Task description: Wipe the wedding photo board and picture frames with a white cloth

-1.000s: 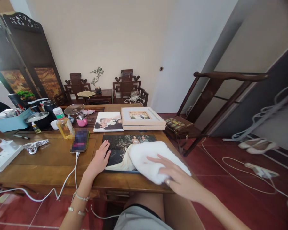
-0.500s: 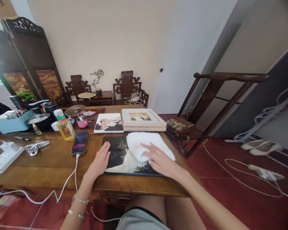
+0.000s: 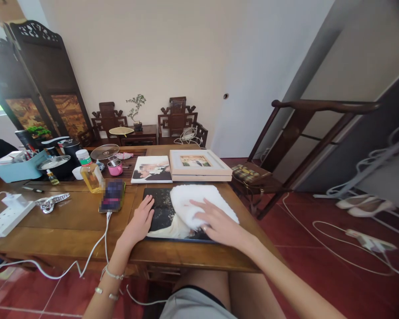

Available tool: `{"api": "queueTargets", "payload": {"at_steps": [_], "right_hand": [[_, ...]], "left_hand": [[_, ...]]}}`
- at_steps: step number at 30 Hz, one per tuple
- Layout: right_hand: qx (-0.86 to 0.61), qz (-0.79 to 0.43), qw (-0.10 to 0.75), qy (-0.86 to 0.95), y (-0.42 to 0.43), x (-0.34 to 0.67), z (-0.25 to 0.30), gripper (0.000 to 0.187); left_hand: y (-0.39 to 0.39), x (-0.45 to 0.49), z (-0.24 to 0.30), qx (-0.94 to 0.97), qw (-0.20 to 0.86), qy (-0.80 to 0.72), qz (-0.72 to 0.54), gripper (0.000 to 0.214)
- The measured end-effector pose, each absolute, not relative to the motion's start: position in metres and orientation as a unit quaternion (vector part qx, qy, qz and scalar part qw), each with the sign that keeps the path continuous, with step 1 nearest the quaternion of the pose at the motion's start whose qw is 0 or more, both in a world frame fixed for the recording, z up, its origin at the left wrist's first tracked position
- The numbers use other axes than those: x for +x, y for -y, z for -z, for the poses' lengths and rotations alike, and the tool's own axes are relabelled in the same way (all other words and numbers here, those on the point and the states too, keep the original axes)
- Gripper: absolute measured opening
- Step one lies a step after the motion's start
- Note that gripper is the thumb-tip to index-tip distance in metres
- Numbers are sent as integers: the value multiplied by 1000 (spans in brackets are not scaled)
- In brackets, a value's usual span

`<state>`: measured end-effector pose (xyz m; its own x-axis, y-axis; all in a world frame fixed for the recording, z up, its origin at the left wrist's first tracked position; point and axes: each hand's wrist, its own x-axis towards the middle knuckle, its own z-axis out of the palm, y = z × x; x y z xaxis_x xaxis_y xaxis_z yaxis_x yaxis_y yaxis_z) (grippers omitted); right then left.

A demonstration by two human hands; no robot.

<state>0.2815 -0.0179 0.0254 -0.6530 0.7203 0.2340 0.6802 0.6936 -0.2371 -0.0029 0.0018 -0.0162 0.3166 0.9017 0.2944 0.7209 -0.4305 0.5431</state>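
Note:
A dark framed picture (image 3: 159,212) with a pale dress-like shape lies flat near the table's front edge. My left hand (image 3: 141,221) rests with fingers extended on its left edge, holding nothing. Across the picture's right part is a fluffy white cloth (image 3: 206,197), hiding much of that side. My right hand (image 3: 221,223) presses on the cloth from the right, its fingers bent over the fabric. Just behind stand a small photo print (image 3: 152,170) and a stack of pale framed pictures (image 3: 201,170).
A phone (image 3: 112,195) on a white cable lies left of my left hand. Beyond are a bottle of yellow liquid (image 3: 92,175), a pink cup (image 3: 115,167), a power strip (image 3: 8,217) and a blue bin (image 3: 18,168). A wooden chair (image 3: 292,128) with a bag stands right.
My right hand has slid the white cloth slightly left across the picture. My left hand stays on the picture's left edge. The whole view has shifted a little.

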Motion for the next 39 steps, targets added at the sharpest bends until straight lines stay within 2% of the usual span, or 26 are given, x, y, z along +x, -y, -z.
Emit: {"api": "queueTargets", "payload": {"at_steps": [4, 8, 13, 18, 21, 25, 33, 39], "right_hand": [[-418, -45, 162, 893, -32, 265, -26, 33], [-428, -45, 169, 887, -41, 254, -26, 32], [-402, -64, 157, 900, 17, 258, -27, 30], [-376, -112, 106, 914, 93, 268, -41, 33], [-377, -127, 81, 914, 110, 267, -48, 36], [-387, -115, 89, 911, 84, 258, -48, 34], [-421, -35, 159, 892, -28, 218, -34, 26], [-421, -36, 164, 891, -14, 210, -29, 25]], "left_hand": [[-3, -4, 17, 796, 154, -505, -297, 43], [-4, -4, 18, 796, 152, -505, -297, 43], [-3, -2, 17, 794, 156, -512, -289, 44], [-1, -2, 14, 796, 159, -513, -278, 44], [-1, -2, 14, 794, 163, -515, -280, 44], [-2, -2, 16, 791, 162, -516, -285, 44], [-5, -4, 20, 797, 156, -505, -293, 44], [-6, -4, 22, 797, 148, -503, -300, 43]]}}
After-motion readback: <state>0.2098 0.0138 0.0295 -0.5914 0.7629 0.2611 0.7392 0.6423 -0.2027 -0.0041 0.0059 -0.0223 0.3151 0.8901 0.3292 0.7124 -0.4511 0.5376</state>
